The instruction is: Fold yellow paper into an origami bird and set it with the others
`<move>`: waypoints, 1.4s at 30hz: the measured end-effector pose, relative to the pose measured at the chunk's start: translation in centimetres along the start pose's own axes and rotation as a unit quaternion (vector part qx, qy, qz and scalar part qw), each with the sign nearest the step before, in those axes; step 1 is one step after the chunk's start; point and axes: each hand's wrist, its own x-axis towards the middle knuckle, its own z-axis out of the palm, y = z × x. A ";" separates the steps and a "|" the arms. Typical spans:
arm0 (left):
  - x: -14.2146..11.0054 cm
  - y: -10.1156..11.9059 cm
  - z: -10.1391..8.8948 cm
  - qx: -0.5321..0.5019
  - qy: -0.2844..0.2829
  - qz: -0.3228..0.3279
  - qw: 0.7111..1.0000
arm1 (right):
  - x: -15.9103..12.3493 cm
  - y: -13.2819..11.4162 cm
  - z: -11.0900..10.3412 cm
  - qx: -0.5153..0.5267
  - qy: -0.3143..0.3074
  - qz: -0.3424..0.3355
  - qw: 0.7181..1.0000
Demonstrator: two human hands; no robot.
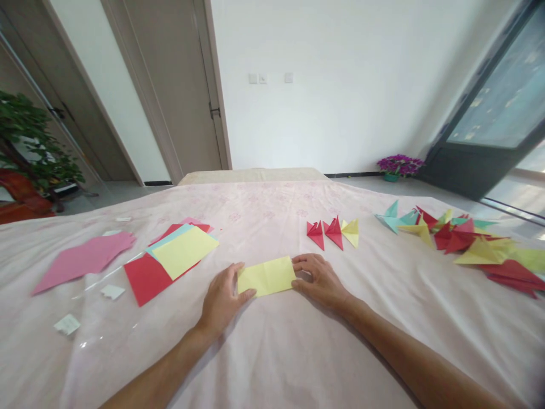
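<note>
A yellow sheet of origami paper (pixel 266 276), folded into a rectangle with a faint crease across its middle, lies between my hands. My left hand (pixel 225 295) grips its left end, thumb over the lower corner and fingers at the upper one. At the right end, my right hand (pixel 317 279) pinches the edge between thumb and curled fingers. Just beyond, two red folded paper cranes (pixel 332 232) and a yellow paper crane (pixel 351 232) stand in a row.
Flat coloured sheets (pixel 186 251) overlap on the left, near a pink paper stack (pixel 87 258) and clear plastic wrapping (pixel 100 329). Many folded cranes (pixel 464 238) are heaped at the right. A pale pink cloth (pixel 272 363) covers the table surface.
</note>
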 end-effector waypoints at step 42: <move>-0.7 3.2 -1.7 -0.356 -0.076 -0.063 0.929 | -1.3 -5.4 5.4 0.484 0.130 0.088 0.861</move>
